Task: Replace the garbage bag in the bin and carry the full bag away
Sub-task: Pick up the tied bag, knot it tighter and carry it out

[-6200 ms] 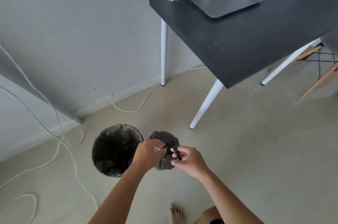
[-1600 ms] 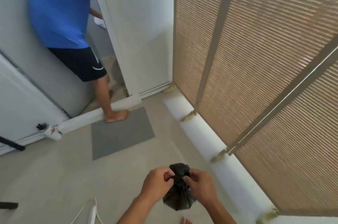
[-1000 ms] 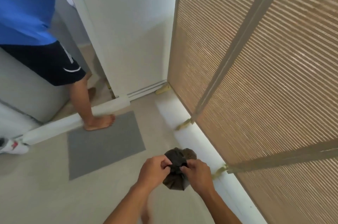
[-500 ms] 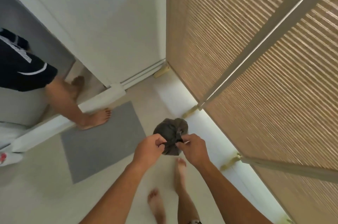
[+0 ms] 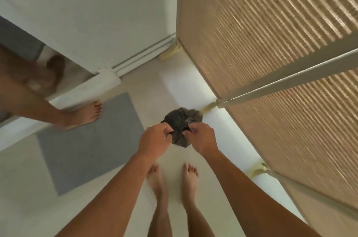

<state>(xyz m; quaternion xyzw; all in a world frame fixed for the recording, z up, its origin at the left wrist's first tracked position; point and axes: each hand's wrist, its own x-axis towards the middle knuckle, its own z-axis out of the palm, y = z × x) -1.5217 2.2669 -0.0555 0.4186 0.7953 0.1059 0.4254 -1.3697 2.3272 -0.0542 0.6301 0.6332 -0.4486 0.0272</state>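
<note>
A small, bunched black garbage bag (image 5: 181, 123) hangs in front of me at mid-frame, above the pale floor. My left hand (image 5: 155, 139) pinches its left side and my right hand (image 5: 202, 138) pinches its right side, both with fingers closed on the plastic. My two bare feet stand directly below the bag. The bin is out of view.
A grey floor mat (image 5: 91, 140) lies to the left. Another person's bare foot (image 5: 83, 114) and leg stand on its far edge by a white door threshold (image 5: 81, 91). Woven reed screens (image 5: 271, 43) in pale frames wall off the right side, above a white ledge (image 5: 228, 130).
I have walked from the bin by the black table to this doorway area. Over the last second the view tilted downward, my feet came into view, and both hands kept hold of the bag.
</note>
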